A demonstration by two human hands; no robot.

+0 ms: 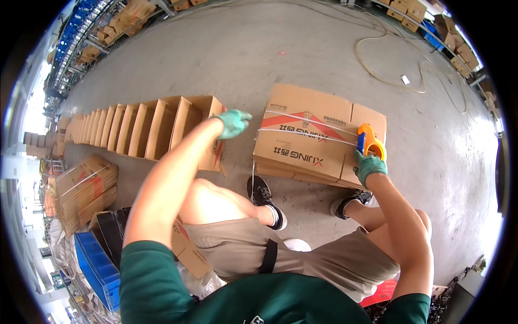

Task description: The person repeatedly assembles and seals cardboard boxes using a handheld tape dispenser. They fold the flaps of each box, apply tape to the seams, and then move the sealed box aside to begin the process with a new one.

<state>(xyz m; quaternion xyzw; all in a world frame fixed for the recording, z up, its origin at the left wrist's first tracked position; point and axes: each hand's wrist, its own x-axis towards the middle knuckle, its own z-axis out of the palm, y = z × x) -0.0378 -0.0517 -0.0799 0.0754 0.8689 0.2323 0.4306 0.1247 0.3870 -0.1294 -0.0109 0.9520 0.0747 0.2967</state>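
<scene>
On the grey floor (pixel 318 54), a long row of open cartons (pixel 141 127) stands side by side between 9 and 10 o'clock; brown inner walls show in the nearer ones, while the farther ones are too narrow in view to see into. A stack of flattened cartons (pixel 302 146) lies between 2 and 3 o'clock, white straps (pixel 270 129) across its top. A strapped cardboard bundle (pixel 81 175) sits between 8 and 9 o'clock. At 8 o'clock is a blue bin (pixel 97 264), its contents hard to make out. The right hand (pixel 370 166) and left hand (pixel 234 124), both green-gloved, are well apart: the right, near 3 o'clock, is clamped on an orange, blue and yellow tape dispenser (pixel 367 135) over the stack's right part; the left, at 11 o'clock, hovers near the row's closest carton, fingers loosely extended.
</scene>
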